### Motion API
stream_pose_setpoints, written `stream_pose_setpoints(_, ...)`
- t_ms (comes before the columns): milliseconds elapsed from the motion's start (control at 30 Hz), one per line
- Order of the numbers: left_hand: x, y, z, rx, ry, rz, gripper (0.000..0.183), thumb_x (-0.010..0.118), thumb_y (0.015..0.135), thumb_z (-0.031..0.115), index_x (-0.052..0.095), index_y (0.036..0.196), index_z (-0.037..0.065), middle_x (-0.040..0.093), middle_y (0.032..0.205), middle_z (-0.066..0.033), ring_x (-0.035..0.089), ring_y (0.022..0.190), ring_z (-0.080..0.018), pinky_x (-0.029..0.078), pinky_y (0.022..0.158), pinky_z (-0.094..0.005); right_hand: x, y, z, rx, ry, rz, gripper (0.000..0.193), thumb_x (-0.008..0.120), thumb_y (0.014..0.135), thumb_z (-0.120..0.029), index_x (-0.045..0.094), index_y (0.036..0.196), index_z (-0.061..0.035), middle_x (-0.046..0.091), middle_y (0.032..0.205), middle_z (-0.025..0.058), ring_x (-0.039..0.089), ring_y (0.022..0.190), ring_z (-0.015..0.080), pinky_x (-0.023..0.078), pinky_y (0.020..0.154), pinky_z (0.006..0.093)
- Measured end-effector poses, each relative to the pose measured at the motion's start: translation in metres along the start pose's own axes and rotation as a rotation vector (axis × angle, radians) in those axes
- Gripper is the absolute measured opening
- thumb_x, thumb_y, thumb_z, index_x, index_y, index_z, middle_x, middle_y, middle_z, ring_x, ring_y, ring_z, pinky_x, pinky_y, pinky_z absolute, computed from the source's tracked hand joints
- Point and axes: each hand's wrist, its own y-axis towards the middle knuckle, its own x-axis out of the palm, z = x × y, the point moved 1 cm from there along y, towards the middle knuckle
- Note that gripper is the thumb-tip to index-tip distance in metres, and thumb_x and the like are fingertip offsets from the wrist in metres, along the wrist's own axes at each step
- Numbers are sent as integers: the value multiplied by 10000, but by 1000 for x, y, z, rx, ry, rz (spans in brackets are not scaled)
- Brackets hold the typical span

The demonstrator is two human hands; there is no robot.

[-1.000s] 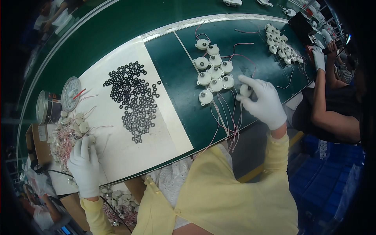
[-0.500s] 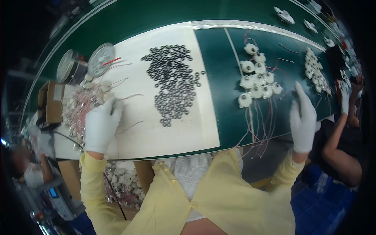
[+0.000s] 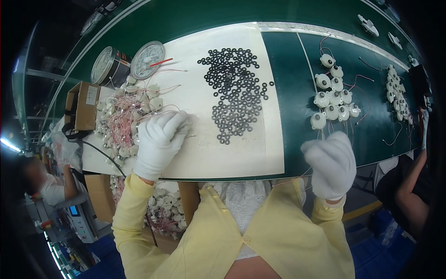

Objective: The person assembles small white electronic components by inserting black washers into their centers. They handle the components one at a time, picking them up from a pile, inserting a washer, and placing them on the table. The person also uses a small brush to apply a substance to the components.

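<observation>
My left hand [image 3: 159,143], in a white glove, is over the white mat with its fingers bent together. Whatever they grip is hidden. Beside it lies a tangled pile of white round parts with pink wires [image 3: 123,118]. My right hand [image 3: 331,163], also gloved, is over the near edge of the green table with its fingers curled in. I cannot make out what is in them. Just beyond are several white round parts with dark centres [image 3: 334,98], their wires trailing toward me and passing under the right hand. Many small black rings [image 3: 232,93] lie spread between the hands.
At the left stand a cardboard box [image 3: 84,106], a tin [image 3: 110,67] and a round lid [image 3: 147,60] with a red stick on it. More white parts [image 3: 397,95] lie far right, near another person's arm [image 3: 411,179]. Below the table edge is an open box of parts [image 3: 165,209].
My right hand has moved left and nearer me, from spread fingers to curled ones. My left hand has shifted slightly right, away from the pile. The whole view has swung left.
</observation>
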Motion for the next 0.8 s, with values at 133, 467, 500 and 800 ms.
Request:
stream_pose_setpoints(133,1,2,7,-55,132,-92,326,768,839,190,684,1141,101,667,992,-68,645,943,-301,518,799,-431,11,4,-3,-7,77,-61,468,615,556,-35,731,1009,-60,723,941,28,562,681,217,379,634,355)
stream_pose_setpoints(467,-33,3,9,60,149,-497,250,671,901,168,622,1131,81,658,877,-116,659,772,-326,520,660,-433,15,-15,5,48,63,-29,527,606,574,27,723,1080,-58,708,983,40,551,699,225,398,655,360)
stream_pose_setpoints(500,-36,4,13,106,207,-578,215,651,915,156,619,1114,83,660,845,-114,661,728,-326,520,630,-425,15,-17,5,64,53,-27,524,606,580,30,723,1082,-56,706,983,43,552,700,228,404,659,362)
stream_pose_setpoints(800,-52,16,10,-835,-368,-617,248,578,999,227,701,1147,69,718,830,-132,689,728,-294,537,660,-352,14,-22,5,143,73,37,551,614,596,25,733,1129,-43,709,983,67,557,704,253,432,676,376)
